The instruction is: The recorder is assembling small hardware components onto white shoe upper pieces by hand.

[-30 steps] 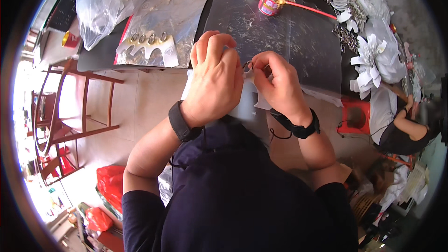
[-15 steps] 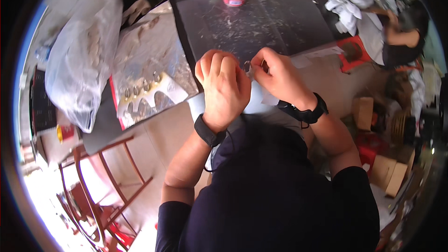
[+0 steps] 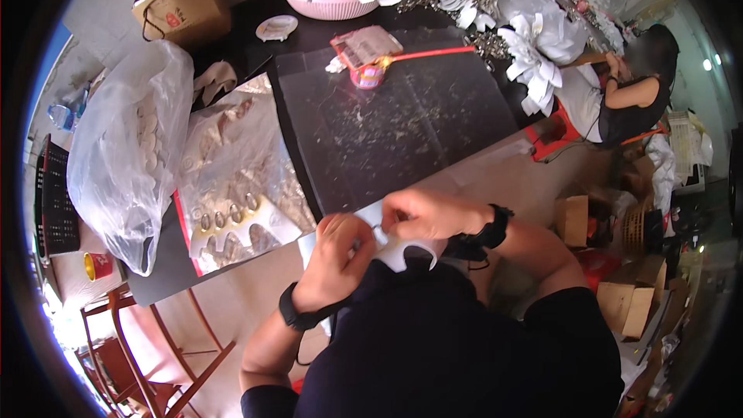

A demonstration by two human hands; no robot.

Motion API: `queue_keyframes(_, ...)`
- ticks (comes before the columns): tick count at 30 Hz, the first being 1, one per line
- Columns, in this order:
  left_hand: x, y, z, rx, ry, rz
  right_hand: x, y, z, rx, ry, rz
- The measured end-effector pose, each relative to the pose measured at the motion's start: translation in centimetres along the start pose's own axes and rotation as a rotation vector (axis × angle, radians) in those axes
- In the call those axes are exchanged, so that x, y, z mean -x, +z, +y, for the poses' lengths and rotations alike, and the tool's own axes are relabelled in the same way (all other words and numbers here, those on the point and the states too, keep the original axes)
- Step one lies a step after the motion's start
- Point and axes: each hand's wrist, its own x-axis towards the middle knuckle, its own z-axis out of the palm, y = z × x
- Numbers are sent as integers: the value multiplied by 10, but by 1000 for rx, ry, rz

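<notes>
In front of my body, below the table's near edge, a white strip with a scalloped edge [image 3: 398, 254] hangs between my hands. My left hand [image 3: 333, 257] is curled, thumb and fingers pinching the strip's left end. Opposite it, my right hand [image 3: 433, 217] is closed above the strip, fingertips pinched at its upper edge. A small shiny piece [image 3: 379, 235] shows between the two sets of fingertips; its shape is too small to make out. On the table to the left lies a similar scalloped strip [image 3: 271, 226] carrying several oval metal rings [image 3: 235, 213].
A black mat [image 3: 402, 124] covers the table, with a pink tub [image 3: 367, 77] and red-handled stick [image 3: 433, 53] on it. A clear plastic bag [image 3: 128, 155] stands left; a pink basket [image 3: 329, 6] holds white strips. A co-worker [image 3: 631, 101] sits far right. A wooden chair [image 3: 159, 340] stands lower left.
My view has tilted up, showing more of the far table. Both hands now sit lower, closer to my body, and more of the white scalloped strip shows between them.
</notes>
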Motion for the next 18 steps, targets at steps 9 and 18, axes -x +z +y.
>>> queue_keyframes(9,-18,22,15,437,-255,39,10,-40,6,-237,-5,-240)
queue_keyframes(18,-64,49,31,382,-162,-71,54,-74,25,-365,-53,-177)
